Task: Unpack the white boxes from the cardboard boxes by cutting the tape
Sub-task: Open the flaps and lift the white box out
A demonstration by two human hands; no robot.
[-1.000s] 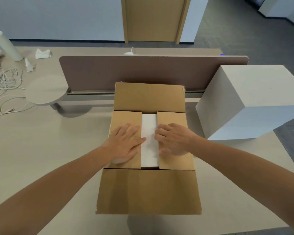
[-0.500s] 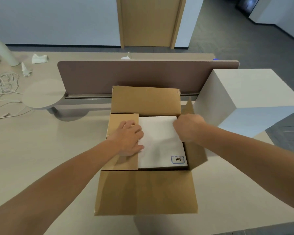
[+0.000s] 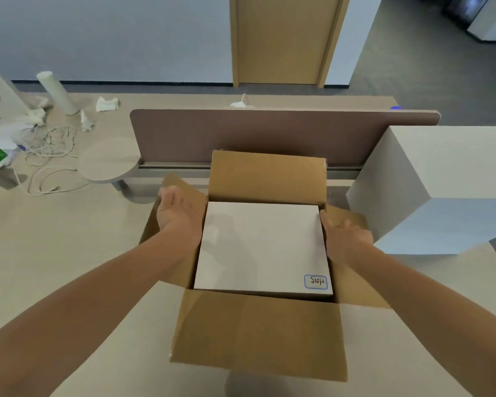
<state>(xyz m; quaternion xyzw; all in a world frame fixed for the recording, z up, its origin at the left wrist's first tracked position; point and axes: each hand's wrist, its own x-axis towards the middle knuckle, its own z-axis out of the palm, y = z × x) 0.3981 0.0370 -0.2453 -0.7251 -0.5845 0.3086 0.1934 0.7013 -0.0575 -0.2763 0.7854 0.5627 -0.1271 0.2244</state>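
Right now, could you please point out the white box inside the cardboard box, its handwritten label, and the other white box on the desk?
white box [image 3: 258, 242], head view, middle of its top face.
handwritten label [image 3: 315, 281], head view, centre of the blue-outlined sticker.
other white box [image 3: 453, 159], head view, top face.

The place looks like an office. A long pale desk [image 3: 55, 253] carries a brown divider screen [image 3: 269, 136] along its middle, with loose white cables [image 3: 49, 144] lying at one end. Beyond it are grey carpet flooring [image 3: 413, 67], plain walls and a wooden door [image 3: 278, 38].
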